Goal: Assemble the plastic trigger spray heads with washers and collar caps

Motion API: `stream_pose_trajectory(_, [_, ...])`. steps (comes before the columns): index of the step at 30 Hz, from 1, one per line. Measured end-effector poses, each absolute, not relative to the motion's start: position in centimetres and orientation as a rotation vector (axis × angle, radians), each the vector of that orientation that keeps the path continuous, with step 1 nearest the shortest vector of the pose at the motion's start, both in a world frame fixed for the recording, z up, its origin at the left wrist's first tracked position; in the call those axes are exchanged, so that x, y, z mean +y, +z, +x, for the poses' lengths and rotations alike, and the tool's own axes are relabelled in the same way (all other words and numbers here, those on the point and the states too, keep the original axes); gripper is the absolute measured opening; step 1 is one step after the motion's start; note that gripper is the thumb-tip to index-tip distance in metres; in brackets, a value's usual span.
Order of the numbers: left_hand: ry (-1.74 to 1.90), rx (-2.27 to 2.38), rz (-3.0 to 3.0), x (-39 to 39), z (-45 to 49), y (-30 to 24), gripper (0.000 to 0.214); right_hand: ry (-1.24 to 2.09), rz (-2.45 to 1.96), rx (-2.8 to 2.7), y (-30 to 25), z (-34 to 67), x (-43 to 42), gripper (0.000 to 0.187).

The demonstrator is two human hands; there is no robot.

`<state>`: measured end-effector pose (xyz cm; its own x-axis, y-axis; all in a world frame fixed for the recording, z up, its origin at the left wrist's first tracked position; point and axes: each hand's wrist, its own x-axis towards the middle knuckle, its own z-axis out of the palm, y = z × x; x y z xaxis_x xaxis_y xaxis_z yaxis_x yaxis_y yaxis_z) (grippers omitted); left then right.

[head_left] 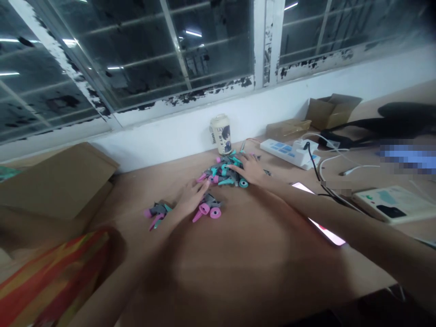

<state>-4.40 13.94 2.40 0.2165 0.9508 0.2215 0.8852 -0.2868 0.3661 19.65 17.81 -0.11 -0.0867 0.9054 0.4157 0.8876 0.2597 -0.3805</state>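
Note:
A heap of small grey plastic parts with pink and teal tips [223, 175] lies on the wooden table [245, 254] below the window. My left hand [190, 197] rests flat with fingers stretched toward the heap, between two smaller clusters: a few parts [157, 212] to its left and pink-ended ones [209, 209] to its right. My right hand [250, 169] lies spread over the heap's right side, fingers apart and touching the parts. Neither hand visibly grips anything.
A can with a printed figure [221, 133] stands behind the heap. A white power strip [289, 152] with cables, cardboard boxes [332, 110], a lit phone [320, 222] and a white device [391, 202] lie right. A folded cardboard box [57, 181] and striped bag [51, 277] sit left.

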Motion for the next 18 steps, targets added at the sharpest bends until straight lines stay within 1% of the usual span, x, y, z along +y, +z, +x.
stream_pose_trajectory(7, [0.546, 1.751, 2.306, 11.3, -3.2, 1.2, 0.063, 0.015, -1.452, -2.2, 0.5, 18.4, 11.9, 0.089])
stream_pose_trajectory(13, [0.616, 1.769, 2.28, 11.3, -0.2, -0.2, 0.064, 0.066, -1.634, -2.122, -1.6, 20.1, 12.3, 0.089])
stream_pose_trajectory(18, [0.771, 1.778, 2.287, 8.8, 0.7, -0.4, 0.059, 0.074, -1.564, -2.161, -2.3, 21.6, 12.0, 0.084])
